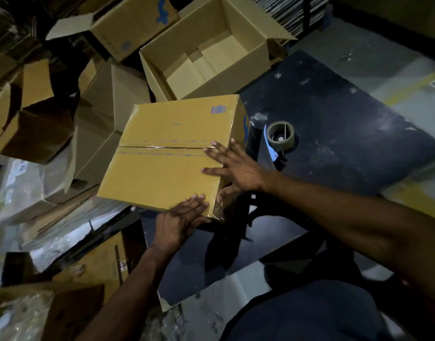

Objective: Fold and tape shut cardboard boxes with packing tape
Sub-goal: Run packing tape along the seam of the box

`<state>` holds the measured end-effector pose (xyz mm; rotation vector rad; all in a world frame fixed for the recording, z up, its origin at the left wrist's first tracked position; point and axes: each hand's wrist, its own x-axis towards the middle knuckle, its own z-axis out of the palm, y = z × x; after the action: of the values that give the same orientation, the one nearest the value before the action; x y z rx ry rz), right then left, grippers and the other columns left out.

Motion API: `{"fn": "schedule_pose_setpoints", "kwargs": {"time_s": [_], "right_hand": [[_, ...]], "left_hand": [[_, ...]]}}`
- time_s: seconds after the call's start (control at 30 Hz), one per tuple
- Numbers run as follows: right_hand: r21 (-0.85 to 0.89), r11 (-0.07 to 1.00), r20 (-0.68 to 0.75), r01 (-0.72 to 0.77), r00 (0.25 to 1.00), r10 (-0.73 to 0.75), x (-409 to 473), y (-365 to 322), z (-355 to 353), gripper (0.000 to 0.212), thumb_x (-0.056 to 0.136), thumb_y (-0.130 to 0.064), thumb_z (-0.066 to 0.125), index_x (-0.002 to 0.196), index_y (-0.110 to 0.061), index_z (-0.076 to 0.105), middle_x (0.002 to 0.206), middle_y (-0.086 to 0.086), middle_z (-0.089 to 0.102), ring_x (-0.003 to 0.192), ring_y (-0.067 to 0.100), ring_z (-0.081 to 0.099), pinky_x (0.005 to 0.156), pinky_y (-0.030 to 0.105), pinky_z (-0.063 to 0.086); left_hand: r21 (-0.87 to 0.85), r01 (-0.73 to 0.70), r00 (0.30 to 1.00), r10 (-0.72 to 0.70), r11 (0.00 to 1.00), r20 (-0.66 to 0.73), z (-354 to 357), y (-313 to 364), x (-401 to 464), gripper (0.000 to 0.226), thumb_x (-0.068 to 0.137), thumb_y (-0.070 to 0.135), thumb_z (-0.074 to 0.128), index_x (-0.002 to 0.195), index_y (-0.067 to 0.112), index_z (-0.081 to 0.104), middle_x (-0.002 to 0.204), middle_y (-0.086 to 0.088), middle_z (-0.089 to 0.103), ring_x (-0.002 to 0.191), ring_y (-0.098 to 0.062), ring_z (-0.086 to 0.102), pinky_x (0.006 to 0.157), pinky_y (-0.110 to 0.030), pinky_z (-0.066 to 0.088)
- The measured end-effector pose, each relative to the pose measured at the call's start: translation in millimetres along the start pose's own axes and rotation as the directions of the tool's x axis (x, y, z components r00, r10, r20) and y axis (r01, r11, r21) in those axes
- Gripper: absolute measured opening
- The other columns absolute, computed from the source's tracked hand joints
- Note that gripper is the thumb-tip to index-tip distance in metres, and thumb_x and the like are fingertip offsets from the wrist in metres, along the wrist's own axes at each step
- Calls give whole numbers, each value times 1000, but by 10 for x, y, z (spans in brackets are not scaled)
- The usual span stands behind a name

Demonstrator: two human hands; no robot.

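Box: closed, seam taped, tilted at the table's left edge between your hands. Your right hand: fingers spread flat on the top by the seam's end, thumb under the side. Your left hand: fingers straight on the near corner. Tape roll: on the table, just right of the box. Open box: behind.

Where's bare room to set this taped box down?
The dark table has bare surface beyond the tape dispenser and right of the open box. Left of the taped box, held by left hand and right hand, cartons crowd together.
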<state>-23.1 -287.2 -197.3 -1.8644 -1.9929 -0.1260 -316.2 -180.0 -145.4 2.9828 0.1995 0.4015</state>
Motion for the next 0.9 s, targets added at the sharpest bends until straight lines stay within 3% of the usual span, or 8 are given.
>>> {"fn": "schedule_pose_setpoints", "kwargs": {"time_s": [0.1,0.23,0.4,0.53,0.67,0.8,0.9], "right_hand": [[64,998,-41,-5,999,8,-85,-65,66,100,83,-92,47,165,-35,37,178,10,10,165,32,-1,122,77,12],[72,997,75,-36,997,30,-136,-62,-114,115,76,-100,49,169,-37,22,179,8,-10,164,29,-14,124,75,0],[55,991,98,-123,988,118,-197,-281,-127,102,84,-97,41,168,-41,22,179,5,-10,164,28,-14,124,75,6],[46,990,39,-132,991,130,-300,-329,-37,107,83,-81,66,169,-36,20,179,9,-8,165,32,-8,123,74,16],[14,989,114,-148,983,146,-307,-299,-89,129,71,-58,91,169,-40,10,178,7,-15,164,31,-12,123,70,24],[-3,986,164,-165,973,164,-311,-333,-127,150,55,-64,97,169,-41,2,176,5,-23,163,30,-18,124,73,16],[36,986,208,-162,966,151,-343,-346,-141,164,42,-76,95,168,-42,-5,175,4,-27,162,30,-22,124,74,8]], "left_hand": [[26,-7,999,8,1000,-34,-8,51,5,42,101,42,78,138,21,78,150,2,67,139,-14,64,108,-40,59],[22,47,998,-46,999,-44,-16,117,46,43,102,52,74,136,25,79,146,4,70,135,-12,66,106,-36,60],[-46,135,991,-136,990,-12,-37,183,74,49,92,45,86,136,24,78,144,6,70,136,-12,65,104,-42,62],[-46,220,975,-219,974,26,-108,300,145,57,88,57,81,134,23,79,142,4,72,135,-12,64,103,-44,64],[-5,254,967,-254,967,23,-165,396,191,65,86,71,71,134,27,79,138,3,74,127,-17,70,87,-46,69],[59,316,948,-317,947,22,-167,402,216,71,81,77,71,137,34,77,134,3,76,114,-21,77,80,-44,68],[95,361,930,-365,928,36,-97,426,211,74,80,78,69,140,35,74,136,6,75,120,-17,74,84,-41,67]]}}
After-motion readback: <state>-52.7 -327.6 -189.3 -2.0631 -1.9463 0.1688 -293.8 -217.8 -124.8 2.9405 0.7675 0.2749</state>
